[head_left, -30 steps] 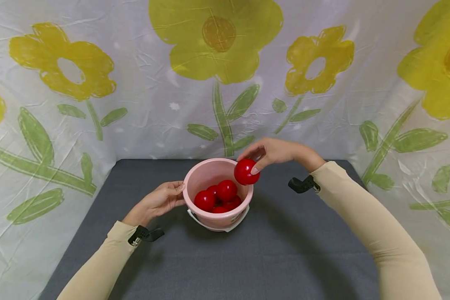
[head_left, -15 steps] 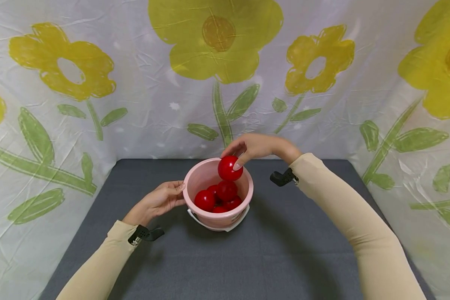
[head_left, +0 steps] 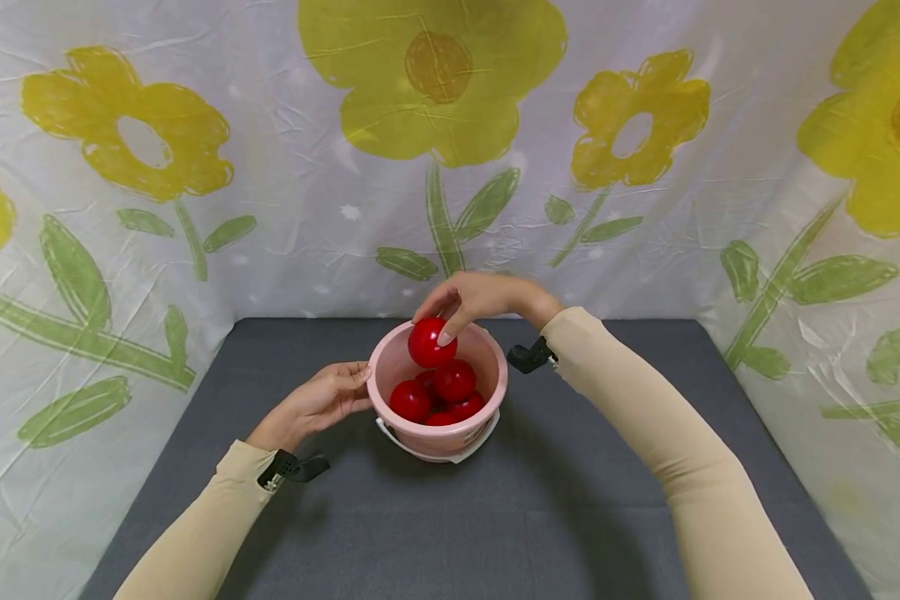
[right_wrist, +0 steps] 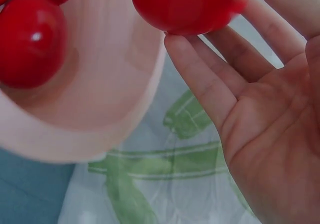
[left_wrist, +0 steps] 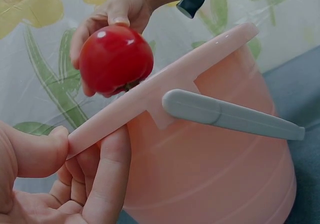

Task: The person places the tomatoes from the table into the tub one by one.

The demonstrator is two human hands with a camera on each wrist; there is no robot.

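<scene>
A pink bucket with a white handle stands near the table's middle. My left hand pinches its left rim between thumb and fingers. Over the bucket's opening, toward the back left, my right hand holds a glossy red tomato by thumb and fingertips. Its dark stem end faces down in the left wrist view. Several other red tomatoes lie in the bottom of the bucket, partly hiding each other. In the right wrist view the fingers reach under the held tomato.
A dark grey cloth covers the table under the bucket. Behind and at both sides hangs a pale curtain printed with yellow flowers. A black wrist device sits on the right wrist, and a similar device on the left.
My right hand has carried the tomato leftward, from over the bucket's right rim to over the back left of the opening. My left hand and the bucket have stayed in place.
</scene>
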